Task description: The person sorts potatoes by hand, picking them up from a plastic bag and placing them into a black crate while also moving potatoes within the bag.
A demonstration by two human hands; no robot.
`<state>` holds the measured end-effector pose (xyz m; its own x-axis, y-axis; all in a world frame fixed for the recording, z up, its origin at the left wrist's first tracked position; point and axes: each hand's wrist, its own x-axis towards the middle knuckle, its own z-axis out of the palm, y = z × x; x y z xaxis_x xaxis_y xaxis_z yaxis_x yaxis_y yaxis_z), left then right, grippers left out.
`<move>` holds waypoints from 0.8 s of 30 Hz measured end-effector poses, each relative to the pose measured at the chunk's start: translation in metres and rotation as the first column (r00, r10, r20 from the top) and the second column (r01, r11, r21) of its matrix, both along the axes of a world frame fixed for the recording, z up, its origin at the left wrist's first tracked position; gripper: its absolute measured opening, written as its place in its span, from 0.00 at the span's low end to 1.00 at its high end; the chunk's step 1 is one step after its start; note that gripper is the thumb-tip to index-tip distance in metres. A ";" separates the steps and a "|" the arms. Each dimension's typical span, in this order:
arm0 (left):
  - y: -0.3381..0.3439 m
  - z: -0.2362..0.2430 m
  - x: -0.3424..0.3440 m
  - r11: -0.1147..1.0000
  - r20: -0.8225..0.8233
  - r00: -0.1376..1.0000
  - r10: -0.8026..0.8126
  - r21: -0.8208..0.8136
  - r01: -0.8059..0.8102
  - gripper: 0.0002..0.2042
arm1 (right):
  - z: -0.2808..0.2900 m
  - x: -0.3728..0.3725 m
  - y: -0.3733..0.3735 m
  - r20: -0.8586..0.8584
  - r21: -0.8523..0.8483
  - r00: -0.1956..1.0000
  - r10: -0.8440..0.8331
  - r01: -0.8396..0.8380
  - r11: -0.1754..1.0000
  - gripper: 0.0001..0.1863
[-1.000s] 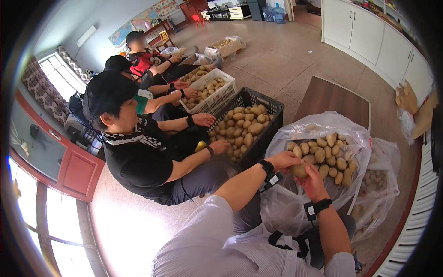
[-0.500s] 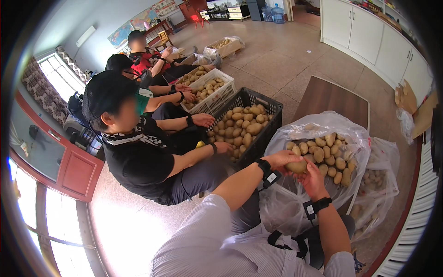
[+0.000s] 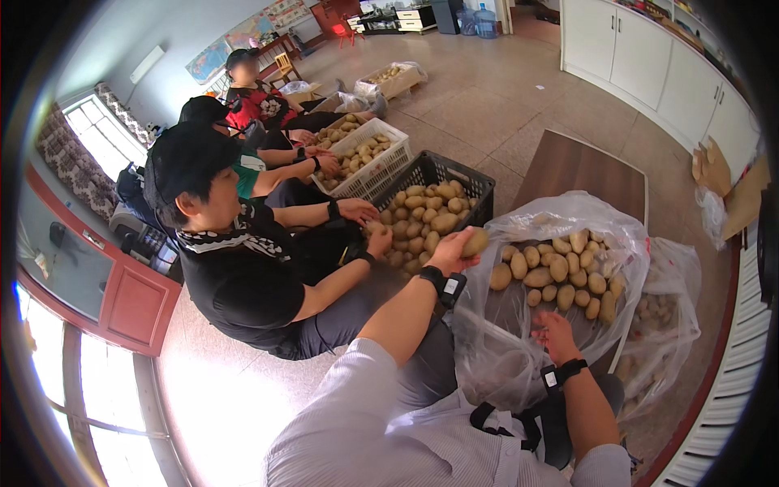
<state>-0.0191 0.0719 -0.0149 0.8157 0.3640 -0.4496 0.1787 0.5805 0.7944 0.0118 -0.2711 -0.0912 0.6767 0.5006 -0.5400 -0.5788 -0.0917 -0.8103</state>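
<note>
Since a second ago the left hand (image 3: 450, 252) has lifted out of the bag (image 3: 568, 215) and swung left, grasping a potato (image 3: 475, 241) that now hangs between bag and black crate (image 3: 442, 174). The potato's long axis tilts up to the right. The right hand (image 3: 554, 331) rests at the bag's near edge, fingers loosely spread, holding nothing. The crate lies just left and ahead of the left hand, nearer to it than to the right. A seated co-worker's hands (image 3: 377, 239) work at the crate's near side.
</note>
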 end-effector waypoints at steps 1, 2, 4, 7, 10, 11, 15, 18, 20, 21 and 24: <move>0.011 -0.007 -0.001 0.999 0.007 1.000 0.030 -0.011 -0.030 0.19 | -0.004 -0.001 -0.003 -0.001 -0.002 1.000 -0.002 0.002 1.000 0.17; 0.033 -0.023 -0.010 0.999 0.009 0.999 0.044 -0.001 -0.044 0.19 | -0.007 -0.002 0.003 -0.002 -0.003 1.000 0.003 -0.003 1.000 0.15; 0.062 -0.045 -0.027 0.161 0.210 0.970 -0.123 0.969 -0.190 0.18 | -0.015 -0.005 0.012 -0.006 -0.003 1.000 0.014 -0.014 1.000 0.13; 0.057 -0.048 -0.021 0.715 0.224 0.971 0.086 0.665 -0.217 0.25 | -0.025 -0.006 0.007 0.018 -0.030 1.000 0.024 -0.024 0.999 0.11; 0.066 -0.039 -0.032 0.760 0.072 0.978 0.198 0.619 -0.199 0.31 | -0.024 -0.013 0.015 0.078 -0.093 0.994 0.070 -0.063 0.994 0.10; 0.067 -0.036 -0.037 0.771 0.075 0.969 0.234 0.594 -0.232 0.30 | -0.023 -0.016 0.016 0.114 -0.124 0.991 0.071 -0.057 0.991 0.10; 0.039 -0.022 -0.018 0.853 -0.071 0.866 0.495 -0.151 -0.500 0.27 | -0.040 -0.023 -0.009 0.260 -0.268 0.963 0.068 0.004 0.963 0.13; 0.072 -0.057 -0.031 0.824 0.023 0.827 0.562 -0.100 -0.558 0.22 | -0.045 -0.030 -0.003 0.370 -0.281 0.919 0.139 -0.033 0.959 0.19; 0.101 -0.089 -0.045 0.737 -0.030 0.878 0.477 0.558 -0.382 0.21 | -0.038 -0.039 0.008 0.526 -0.411 0.812 0.253 -0.018 0.911 0.23; 0.107 -0.102 -0.047 0.426 -0.122 0.885 0.450 0.900 -0.093 0.20 | -0.035 -0.043 0.008 0.636 -0.534 0.683 0.360 0.053 0.844 0.27; 0.072 -0.130 0.001 0.469 -0.239 0.939 0.246 0.878 0.101 0.20 | -0.045 -0.039 -0.032 0.604 -0.652 0.656 0.452 0.081 0.754 0.34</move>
